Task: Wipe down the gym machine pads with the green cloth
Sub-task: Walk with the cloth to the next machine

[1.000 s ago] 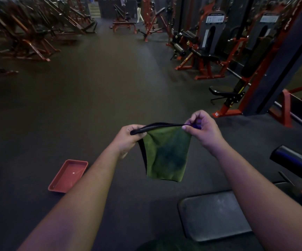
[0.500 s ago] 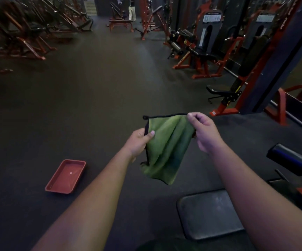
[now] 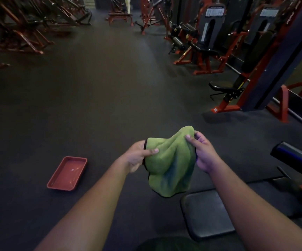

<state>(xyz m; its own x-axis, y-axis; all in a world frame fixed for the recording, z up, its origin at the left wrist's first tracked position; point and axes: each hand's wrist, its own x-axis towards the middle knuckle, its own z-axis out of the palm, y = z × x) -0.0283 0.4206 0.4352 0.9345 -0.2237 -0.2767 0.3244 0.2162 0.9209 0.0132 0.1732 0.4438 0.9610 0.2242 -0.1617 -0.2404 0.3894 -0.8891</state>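
Note:
A green cloth with a dark trim hangs bunched in the air between both hands. My left hand pinches its left edge with thumb on top. My right hand pinches the cloth's upper right part between thumb and fingers. Below the cloth, at the lower right, lies a flat black pad of a gym machine. A black roller pad sticks out at the right edge.
A red plastic tray lies on the dark rubber floor at the left. Red-framed machines with black seats line the right side, and more red racks stand far left. A wide stretch of floor runs down the middle.
The cloth went from stretched out flat between the hands to gathered and bunched. Both hands dropped lower and came closer together, and the view tilted slightly down.

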